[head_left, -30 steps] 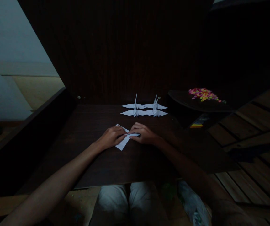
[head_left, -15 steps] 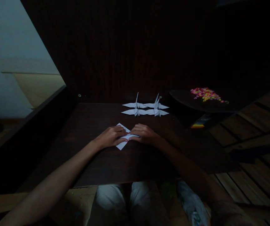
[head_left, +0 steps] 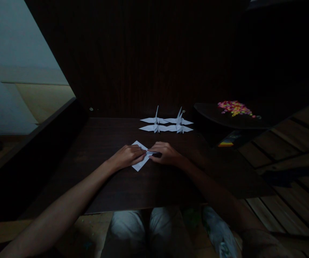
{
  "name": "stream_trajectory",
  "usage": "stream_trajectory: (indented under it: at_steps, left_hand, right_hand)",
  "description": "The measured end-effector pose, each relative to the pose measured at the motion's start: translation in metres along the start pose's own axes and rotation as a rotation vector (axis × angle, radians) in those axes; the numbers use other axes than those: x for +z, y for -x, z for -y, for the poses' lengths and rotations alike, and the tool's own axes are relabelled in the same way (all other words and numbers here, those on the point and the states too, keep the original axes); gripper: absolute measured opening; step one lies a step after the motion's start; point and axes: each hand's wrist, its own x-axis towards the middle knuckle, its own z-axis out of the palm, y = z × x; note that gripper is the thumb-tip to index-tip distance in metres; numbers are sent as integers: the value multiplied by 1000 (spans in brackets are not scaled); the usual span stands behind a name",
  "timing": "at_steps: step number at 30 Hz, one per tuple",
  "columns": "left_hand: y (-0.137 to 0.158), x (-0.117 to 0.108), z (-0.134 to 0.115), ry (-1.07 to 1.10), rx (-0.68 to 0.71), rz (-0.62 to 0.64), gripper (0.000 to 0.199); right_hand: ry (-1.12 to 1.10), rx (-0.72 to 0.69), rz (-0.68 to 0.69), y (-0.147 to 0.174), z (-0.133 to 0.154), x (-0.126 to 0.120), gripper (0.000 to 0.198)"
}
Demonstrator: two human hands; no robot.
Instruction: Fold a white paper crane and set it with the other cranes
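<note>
A partly folded sheet of white paper [head_left: 139, 166] lies on the dark wooden desk [head_left: 111, 193], its corners pointing toward and away from me. My left hand [head_left: 131, 156] rests over its left side, fingers closed together and pressing it down near the middle. On the right, my right hand [head_left: 165, 153] pinches a raised flap of the same paper between thumb and fingers. The folds under my fingers are partly hidden. Behind my hands stand several white origami cranes [head_left: 157, 128], set close together in two rows with wings touching or overlapping.
A low curved shelf [head_left: 205, 109] at the right bears a heap of small colourful pieces [head_left: 235, 108]. Under it sits a dark object with a rainbow-coloured edge [head_left: 225, 144]. A dark side panel [head_left: 36, 139] bounds the desk at left, and a tall back panel rises behind.
My right thumb has drawn back slightly from the middle, and the flap in my right fingers is lifted more. My left thumb has moved up a little. The cranes stay put.
</note>
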Motion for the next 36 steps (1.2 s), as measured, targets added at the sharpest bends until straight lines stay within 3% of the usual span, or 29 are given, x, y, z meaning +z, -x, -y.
stream_trajectory:
  at_steps: [11,17,26,36]
  left_hand:
    - [2,1,6,203,-121,-41,26]
    - [1,2,7,320,-179,-94,23]
    - [0,3,8,342,-277,-142,22]
    - [3,2,18,297,-386,-210,23]
  right_hand:
    - [-258,361,-90,1,-7,-2,26]
    - [-265,367,-90,0,-4,-4,27]
    - [-191,250,-81,-1,-8,-8,12]
    - [-144,359,-101,2,-15,-14,10]
